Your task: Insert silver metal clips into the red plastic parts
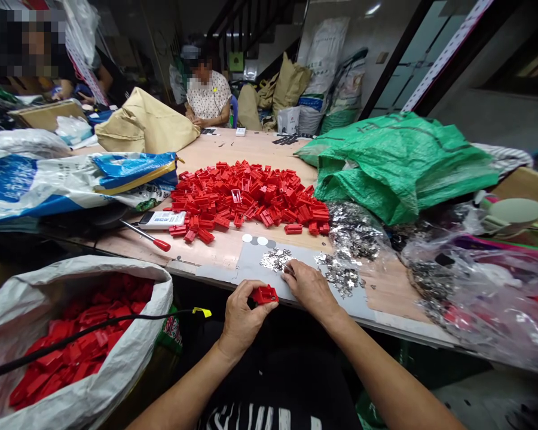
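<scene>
My left hand (242, 315) is closed around a red plastic housing (264, 294), held at the table's front edge with its hollow side partly visible. Fingers pinched together, my right hand (308, 285) is at a small heap of shiny metal pieces (275, 259) on a grey mat (251, 263). Whatever sits between those fingertips is too small to make out for sure. Just right of this hand lies a second heap of metal pieces (343, 275). Farther back, a big pile of similar red housings (251, 194) covers the middle of the table.
A white sack (156, 280) of red parts stands at the left, with a black cable (94, 331) across it. A red-handled screwdriver (161, 245) lies by a white box (161, 220). Green sacking (399, 161) and clear bags (488, 292) lie right. Another person (208, 95) sits opposite.
</scene>
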Demonstrator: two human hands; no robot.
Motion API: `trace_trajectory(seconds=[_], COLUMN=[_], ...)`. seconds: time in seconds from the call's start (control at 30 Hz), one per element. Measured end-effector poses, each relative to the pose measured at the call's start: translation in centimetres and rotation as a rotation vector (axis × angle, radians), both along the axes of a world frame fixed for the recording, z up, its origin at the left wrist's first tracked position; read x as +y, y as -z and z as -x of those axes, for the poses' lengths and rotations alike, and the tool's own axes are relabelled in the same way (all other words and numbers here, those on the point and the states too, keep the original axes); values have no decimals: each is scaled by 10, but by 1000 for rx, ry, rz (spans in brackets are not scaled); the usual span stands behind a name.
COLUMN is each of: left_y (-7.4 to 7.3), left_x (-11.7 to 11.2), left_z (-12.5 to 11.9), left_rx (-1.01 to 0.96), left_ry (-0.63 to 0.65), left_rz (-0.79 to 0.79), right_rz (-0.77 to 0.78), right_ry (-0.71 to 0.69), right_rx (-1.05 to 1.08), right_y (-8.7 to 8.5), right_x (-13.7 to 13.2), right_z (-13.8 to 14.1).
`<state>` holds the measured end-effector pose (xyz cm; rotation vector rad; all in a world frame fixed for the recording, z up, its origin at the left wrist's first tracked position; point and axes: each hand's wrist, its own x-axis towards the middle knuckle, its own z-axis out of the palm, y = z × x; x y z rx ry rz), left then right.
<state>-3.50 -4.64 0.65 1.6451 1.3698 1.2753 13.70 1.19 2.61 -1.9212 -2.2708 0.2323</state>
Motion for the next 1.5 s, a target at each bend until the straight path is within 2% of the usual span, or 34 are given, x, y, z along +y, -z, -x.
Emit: trace_trajectory(seconds=[0.5, 0.8, 1.17, 1.27, 1.4, 1.5], left_y=[3, 0, 10, 11, 11, 10], left_x=[-3, -4, -1, -1, 1, 3], left_z=[-2, -2, -4, -3, -6, -7], left_rx=[-66, -61, -98, -180, -463, -584], left_ry=[16, 18, 56, 68, 117, 117], left_rz=[38, 46, 92, 158, 329, 371], right_rz=[-15, -24, -66, -72, -62, -58], right_ry=[-10, 3, -13, -13, -16, -29], right_rx=[-16, -8, 73, 106, 144, 173], right_y=[0, 0, 2, 5, 10, 11], right_x=[3, 2, 8, 7, 6, 4], right_z=[4, 6, 14, 13, 11, 8])
